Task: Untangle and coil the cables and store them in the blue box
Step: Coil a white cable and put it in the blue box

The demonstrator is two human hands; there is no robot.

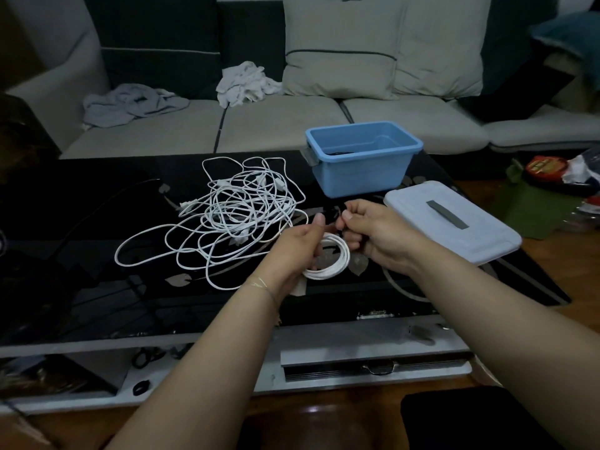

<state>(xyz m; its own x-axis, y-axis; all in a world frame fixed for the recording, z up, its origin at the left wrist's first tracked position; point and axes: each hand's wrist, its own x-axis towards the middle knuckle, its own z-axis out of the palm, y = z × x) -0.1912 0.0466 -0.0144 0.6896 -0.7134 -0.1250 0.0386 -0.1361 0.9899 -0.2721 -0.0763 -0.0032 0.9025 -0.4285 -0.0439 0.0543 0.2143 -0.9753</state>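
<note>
My left hand (297,246) holds a small coil of white cable (334,259) just above the black glass table (97,196). My right hand (373,233) is right beside it, fingers curled and pinching something dark at the coil's top; what it is stays unclear. A loose tangle of white cables (233,209) lies on the table to the left of both hands. The open blue box (360,157) stands at the table's far edge behind my hands, with something dark inside. Its pale lid (451,219) with a grey handle lies to the right.
A thin black cable (107,199) runs across the table's left part. A grey sofa (279,125) with cushions and crumpled clothes stands behind the table. Bags and packets lie on the floor at the right. A lower shelf holds small dark items.
</note>
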